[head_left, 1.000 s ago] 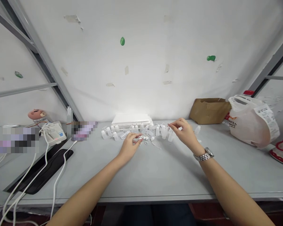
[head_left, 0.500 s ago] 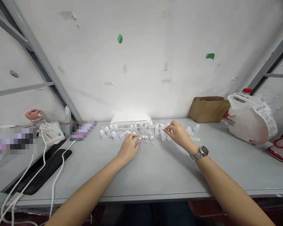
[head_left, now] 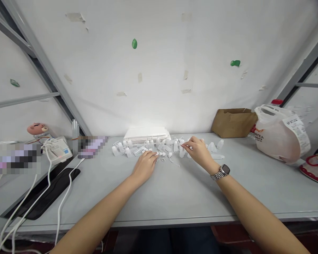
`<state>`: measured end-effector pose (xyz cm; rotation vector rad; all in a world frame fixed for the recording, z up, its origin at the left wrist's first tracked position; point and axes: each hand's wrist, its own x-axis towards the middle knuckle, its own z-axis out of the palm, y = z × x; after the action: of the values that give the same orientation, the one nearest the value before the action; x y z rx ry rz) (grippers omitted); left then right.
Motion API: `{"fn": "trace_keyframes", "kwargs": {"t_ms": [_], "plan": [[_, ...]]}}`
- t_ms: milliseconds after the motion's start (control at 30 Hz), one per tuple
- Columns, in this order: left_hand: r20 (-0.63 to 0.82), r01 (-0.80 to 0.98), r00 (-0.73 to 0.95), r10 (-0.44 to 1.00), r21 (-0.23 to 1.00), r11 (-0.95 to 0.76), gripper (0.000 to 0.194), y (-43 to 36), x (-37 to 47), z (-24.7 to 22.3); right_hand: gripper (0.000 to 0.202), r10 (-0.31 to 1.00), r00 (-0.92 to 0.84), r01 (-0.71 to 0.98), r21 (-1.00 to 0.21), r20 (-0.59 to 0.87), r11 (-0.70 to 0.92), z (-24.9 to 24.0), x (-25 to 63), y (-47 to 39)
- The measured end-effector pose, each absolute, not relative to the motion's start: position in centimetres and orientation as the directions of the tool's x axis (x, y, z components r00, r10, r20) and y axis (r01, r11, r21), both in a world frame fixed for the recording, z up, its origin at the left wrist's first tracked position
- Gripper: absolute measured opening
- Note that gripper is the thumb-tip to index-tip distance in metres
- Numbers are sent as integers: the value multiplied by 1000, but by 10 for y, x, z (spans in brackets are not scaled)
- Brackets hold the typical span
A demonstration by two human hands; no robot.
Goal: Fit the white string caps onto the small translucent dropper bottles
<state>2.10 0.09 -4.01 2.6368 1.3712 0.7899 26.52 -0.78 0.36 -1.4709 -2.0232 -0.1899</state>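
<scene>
Small translucent white bottles (head_left: 175, 145) lie and stand in a loose row across the grey table, some with thin cords. My left hand (head_left: 145, 165) rests at the near edge of the row, its fingers pressed together beside small white caps (head_left: 170, 155); whatever its fingertips pinch is too small to make out. Over the right part of the row, my right hand (head_left: 197, 150) has its thumb and fingertips brought together at an upright bottle (head_left: 181, 152). Anything between those fingertips is too tiny to tell.
Behind the bottles lies a white stack (head_left: 146, 134). A brown cardboard box (head_left: 233, 123) and a plastic bag (head_left: 278, 135) stand back right. On the left are a black tray-like item (head_left: 51, 192), white cables (head_left: 66, 195) and a white device (head_left: 58, 151).
My right hand has shifted slightly left, its fingertips still together. My left thumb has drawn in closer to the fingers.
</scene>
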Motion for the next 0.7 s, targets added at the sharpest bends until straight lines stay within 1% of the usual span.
{"fn": "trace_keyframes", "kwargs": {"t_ms": [167,367,533,567,633,700], "plan": [[406,760,468,785,269,-592,30,-1,22,-38,29,790,-156,899,-245,593,362,2,264,-7],[436,743,459,774,288,-604,28,-1,22,-38,30,783,-155,903,-236,602,360,-5,260,-4],[448,750,449,773,282,-598,30,-2,22,-37,32,761,-106,906,-253,640,339,4,267,-4],[443,751,452,774,279,-599,31,-1,22,-37,32,747,-78,912,-256,660,321,7,273,-3],[428,747,466,774,279,-604,34,0,22,-39,33,723,46,922,-308,689,234,15,287,-1],[410,735,486,771,286,-615,35,3,21,-42,29,743,180,930,-357,644,85,20,306,1]]}}
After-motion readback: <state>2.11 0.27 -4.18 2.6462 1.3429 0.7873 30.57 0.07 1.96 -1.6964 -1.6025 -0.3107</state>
